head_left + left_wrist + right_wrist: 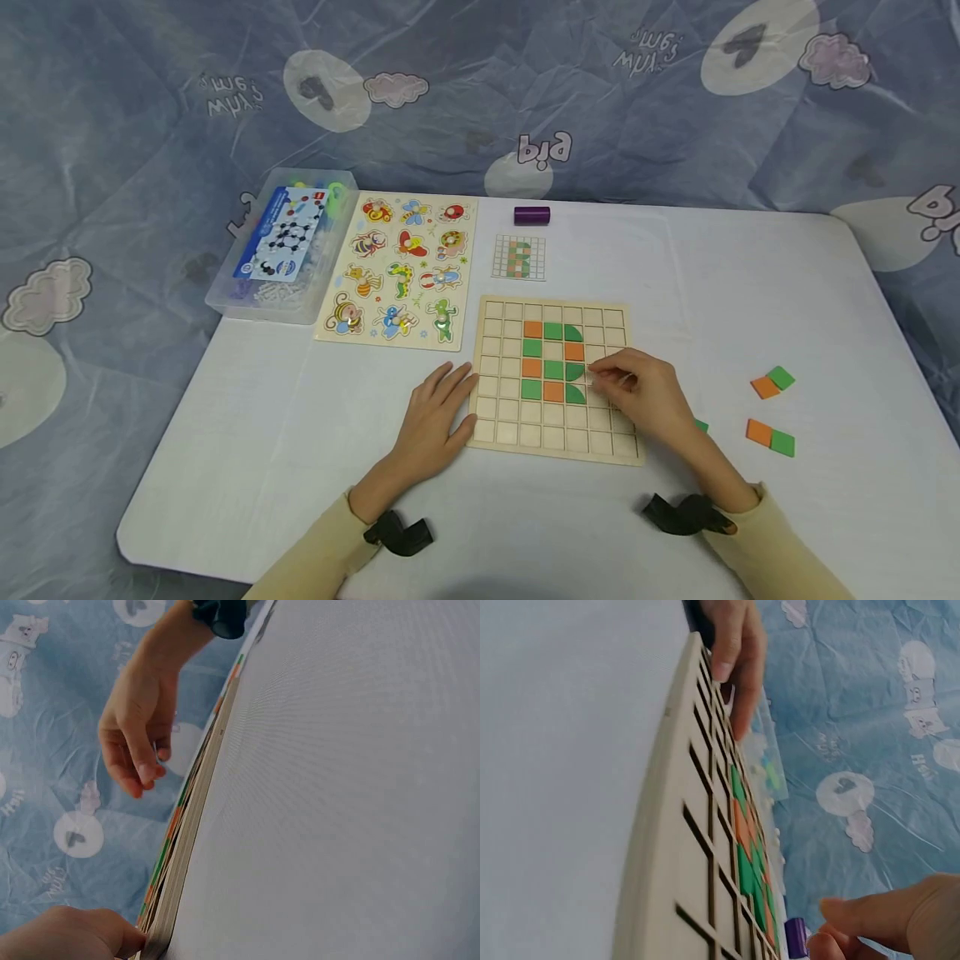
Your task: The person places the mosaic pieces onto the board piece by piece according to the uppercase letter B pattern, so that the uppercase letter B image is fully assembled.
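Note:
A wooden grid board [517, 432] lies on the table, bearing orange square tiles [553, 392], green square tiles [531, 389] and green rounded tiles [575, 393] near its middle. My left hand [433, 423] rests at the board's left edge, fingers extended; in the left wrist view its thumb [120, 930] touches the rim. Over the right part of the board hovers my right hand [648, 400], thumb and forefinger close together beside the rounded tiles. No piece shows between those fingers in any view. Behind the board lies a small printed pattern card [498, 267].
Loose orange and green tiles [759, 432] lie at the right, and another green tile [702, 426] is partly hidden by the right forearm. A purple cylinder [532, 216] is behind the card. An insect puzzle board [382, 317] and a clear plastic box [225, 293] occupy the left.

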`<action>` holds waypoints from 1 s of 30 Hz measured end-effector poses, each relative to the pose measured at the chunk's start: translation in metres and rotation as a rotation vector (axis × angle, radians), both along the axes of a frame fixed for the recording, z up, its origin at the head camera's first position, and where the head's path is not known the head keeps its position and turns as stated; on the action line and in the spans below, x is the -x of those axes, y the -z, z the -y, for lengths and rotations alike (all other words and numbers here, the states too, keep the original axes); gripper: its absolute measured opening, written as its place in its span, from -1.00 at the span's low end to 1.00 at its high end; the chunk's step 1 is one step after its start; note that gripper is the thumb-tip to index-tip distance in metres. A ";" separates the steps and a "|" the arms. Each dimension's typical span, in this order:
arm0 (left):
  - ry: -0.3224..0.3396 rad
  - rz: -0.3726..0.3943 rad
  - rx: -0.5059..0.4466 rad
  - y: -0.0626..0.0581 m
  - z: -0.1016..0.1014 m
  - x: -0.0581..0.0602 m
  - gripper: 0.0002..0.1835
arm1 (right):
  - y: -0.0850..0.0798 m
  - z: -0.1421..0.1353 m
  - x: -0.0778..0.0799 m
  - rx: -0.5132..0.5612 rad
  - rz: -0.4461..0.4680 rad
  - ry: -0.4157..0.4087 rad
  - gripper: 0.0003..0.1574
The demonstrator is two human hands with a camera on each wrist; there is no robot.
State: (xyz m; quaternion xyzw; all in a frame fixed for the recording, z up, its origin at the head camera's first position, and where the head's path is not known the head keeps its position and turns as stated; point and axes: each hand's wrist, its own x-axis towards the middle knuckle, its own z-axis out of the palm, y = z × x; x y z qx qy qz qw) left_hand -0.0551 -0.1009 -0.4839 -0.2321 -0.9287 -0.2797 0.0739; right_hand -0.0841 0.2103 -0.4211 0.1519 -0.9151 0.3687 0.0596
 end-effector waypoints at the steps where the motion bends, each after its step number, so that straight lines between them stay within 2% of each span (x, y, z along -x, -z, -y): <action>1: 0.001 0.000 0.000 0.000 0.000 0.000 -0.46 | -0.002 -0.003 -0.001 0.002 -0.014 0.001 -0.77; 8: 0.007 -0.007 -0.003 0.001 0.000 0.001 -0.45 | -0.009 -0.037 -0.012 0.000 -0.076 0.031 -0.59; 15: -0.001 0.001 0.008 0.002 0.000 0.001 -0.45 | -0.010 -0.074 -0.030 0.041 -0.113 0.088 -0.44; 24: 0.000 0.011 -0.006 0.001 0.000 0.000 -0.45 | -0.005 -0.112 -0.056 0.039 0.003 0.275 -0.38; 30: 0.000 0.007 -0.008 0.002 0.000 0.000 -0.45 | -0.003 -0.139 -0.060 0.054 0.043 0.412 -0.34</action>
